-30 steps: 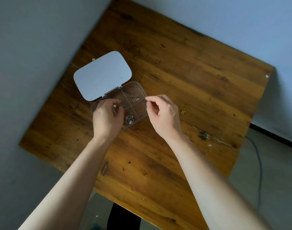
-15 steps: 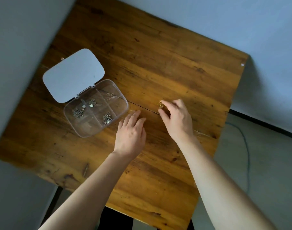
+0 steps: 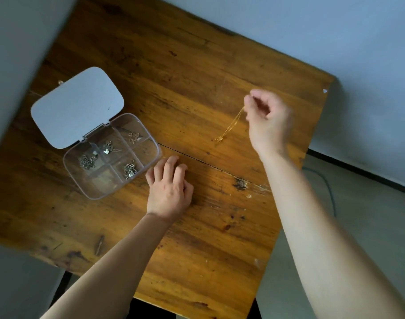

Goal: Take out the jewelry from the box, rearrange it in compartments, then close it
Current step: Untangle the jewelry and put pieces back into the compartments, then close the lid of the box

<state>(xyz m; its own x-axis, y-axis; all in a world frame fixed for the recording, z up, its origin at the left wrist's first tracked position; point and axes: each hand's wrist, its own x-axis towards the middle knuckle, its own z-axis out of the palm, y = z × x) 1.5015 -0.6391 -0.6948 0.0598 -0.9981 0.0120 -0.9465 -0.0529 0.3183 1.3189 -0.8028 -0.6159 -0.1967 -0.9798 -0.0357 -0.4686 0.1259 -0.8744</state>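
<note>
Nearest me, my left hand [image 3: 169,189] lay palm-down on the wooden table [image 3: 197,249], fingers loosely curled and holding nothing, just beside the right near corner of the clear jewelry box [image 3: 111,155]. The box sat toward the left of the table with its grey lid [image 3: 77,107] swung fully open and lying flat on the far-left side. Of its six compartments, four held small tangles of jewelry: a silver cluster [image 3: 87,161] at the left, a butterfly-shaped piece [image 3: 107,149] in the far middle, a pale chain [image 3: 133,137] at the far right, and another silver tangle [image 3: 129,170] in the near middle; the near-left and near-right cells looked empty. Farther off and to the right, my right hand [image 3: 269,125] was raised above the table, thumb and forefinger pinched on the top of a thin gold chain [image 3: 230,125], which hung down slanting left, its lower end at or just above the wood; blur kept me from telling which. To do this step well, I judged I should lift until the chain hung clear, carry it slowly so it would not swing or knot, steady the box with my left hand, and lower it tail first into an empty cell, letting it coil inside the dividers so the lid could shut cleanly.
</note>
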